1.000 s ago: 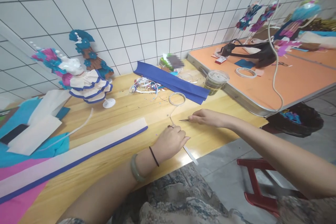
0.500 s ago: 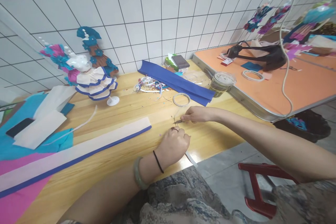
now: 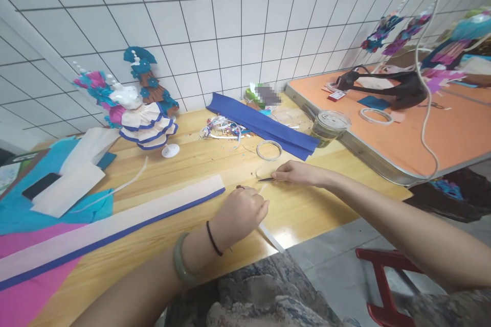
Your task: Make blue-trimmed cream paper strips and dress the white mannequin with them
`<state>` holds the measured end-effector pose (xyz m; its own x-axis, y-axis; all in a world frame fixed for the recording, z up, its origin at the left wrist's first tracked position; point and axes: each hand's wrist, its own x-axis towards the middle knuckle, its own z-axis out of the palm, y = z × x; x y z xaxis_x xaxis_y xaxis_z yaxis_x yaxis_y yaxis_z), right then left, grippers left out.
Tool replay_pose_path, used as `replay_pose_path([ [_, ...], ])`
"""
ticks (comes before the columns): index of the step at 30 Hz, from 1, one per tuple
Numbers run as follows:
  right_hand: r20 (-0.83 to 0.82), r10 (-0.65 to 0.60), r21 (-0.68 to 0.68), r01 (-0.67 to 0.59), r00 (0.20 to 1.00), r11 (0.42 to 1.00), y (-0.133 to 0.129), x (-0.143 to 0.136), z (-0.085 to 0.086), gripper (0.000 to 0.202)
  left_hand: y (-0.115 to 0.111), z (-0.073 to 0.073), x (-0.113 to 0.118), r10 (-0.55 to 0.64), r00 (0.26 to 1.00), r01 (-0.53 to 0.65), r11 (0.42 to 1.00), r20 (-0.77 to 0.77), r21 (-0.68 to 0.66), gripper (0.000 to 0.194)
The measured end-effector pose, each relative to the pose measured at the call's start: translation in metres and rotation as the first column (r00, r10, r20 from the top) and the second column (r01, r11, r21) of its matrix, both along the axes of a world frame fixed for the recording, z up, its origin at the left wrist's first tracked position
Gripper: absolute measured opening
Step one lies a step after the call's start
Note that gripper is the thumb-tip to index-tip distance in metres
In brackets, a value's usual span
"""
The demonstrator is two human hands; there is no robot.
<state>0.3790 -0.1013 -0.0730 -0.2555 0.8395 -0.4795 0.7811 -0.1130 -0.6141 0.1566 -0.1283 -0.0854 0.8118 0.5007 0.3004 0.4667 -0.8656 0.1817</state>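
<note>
My left hand (image 3: 238, 215) is closed just above the wooden table, its fingertips largely hidden. A narrow white strip (image 3: 271, 237) comes out beneath it and runs to the table's front edge. Pinched in my right hand (image 3: 294, 172) is a slim, dark pointed tool (image 3: 265, 179), its tip toward the left hand; most of it is hidden. Behind lies a roll of white tape (image 3: 269, 150). To the left, a long cream paper strip with a blue edge (image 3: 161, 206) lies flat.
A folded blue paper (image 3: 264, 125), scraps (image 3: 222, 127) and a lidded jar (image 3: 330, 127) stand farther back. A figure in a ruffled dress (image 3: 148, 125) is at left, near coloured sheets (image 3: 42, 255). An orange table (image 3: 406, 138) adjoins on the right; a red stool (image 3: 383, 286) stands below.
My left hand has moved left, away from the right hand, and more of the white strip shows beneath it. The right hand keeps the tool. The view has shifted slightly.
</note>
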Motion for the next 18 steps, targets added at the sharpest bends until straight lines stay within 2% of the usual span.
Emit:
replay_pose_path([
  [2, -0.076, -0.013, 0.015, 0.014, 0.997, 1.000, -0.008, 0.004, -0.005, 0.061, 0.012, 0.014, -0.013, 0.080, 0.995, -0.071, 0.987, 0.065, -0.142, 0.036],
  [4, -0.164, -0.007, 0.052, 0.016, 0.986, 0.999, -0.018, 0.008, -0.010, 0.061, 0.029, 0.031, -0.026, 0.211, 0.968, -0.162, 0.938, 0.134, -0.307, 0.041],
  [5, -0.200, -0.001, 0.082, 0.018, 0.980, 0.996, -0.023, 0.008, -0.012, 0.059, 0.040, 0.040, -0.032, 0.296, 0.939, -0.209, 0.897, 0.176, -0.390, 0.043],
  [7, -0.235, 0.000, 0.132, 0.031, 0.972, 0.991, -0.034, 0.009, -0.017, 0.056, 0.065, 0.059, -0.041, 0.492, 0.830, -0.283, 0.778, 0.264, -0.560, 0.042],
  [8, -0.240, -0.003, 0.155, 0.042, 0.971, 0.987, -0.039, 0.008, -0.020, 0.055, 0.078, 0.069, -0.044, 0.543, 0.786, -0.257, 0.723, 0.296, -0.642, 0.040],
  [11, -0.247, -0.042, 0.217, 0.098, 0.968, 0.971, -0.047, 0.006, -0.025, 0.052, 0.119, 0.095, -0.042, 0.610, 0.643, -0.015, 0.616, 0.464, -0.788, 0.028],
  [13, -0.264, -0.095, 0.241, 0.161, 0.960, 0.957, -0.049, 0.006, -0.028, 0.052, 0.146, 0.113, -0.036, 0.618, 0.546, 0.091, 0.627, 0.565, -0.773, 0.024],
  [15, -0.293, -0.155, 0.249, 0.232, 0.943, 0.940, -0.048, 0.006, -0.030, 0.052, 0.173, 0.133, -0.027, 0.598, 0.501, 0.103, 0.677, 0.626, -0.729, 0.026],
  [16, -0.310, -0.179, 0.250, 0.262, 0.934, 0.932, -0.048, 0.006, -0.031, 0.051, 0.187, 0.143, -0.022, 0.570, 0.473, 0.076, 0.734, 0.672, -0.675, 0.028],
  [18, -0.342, -0.209, 0.250, 0.303, 0.916, 0.920, -0.048, 0.006, -0.033, 0.049, 0.212, 0.166, -0.014, 0.490, 0.443, -0.101, 0.860, 0.751, -0.501, 0.032],
])
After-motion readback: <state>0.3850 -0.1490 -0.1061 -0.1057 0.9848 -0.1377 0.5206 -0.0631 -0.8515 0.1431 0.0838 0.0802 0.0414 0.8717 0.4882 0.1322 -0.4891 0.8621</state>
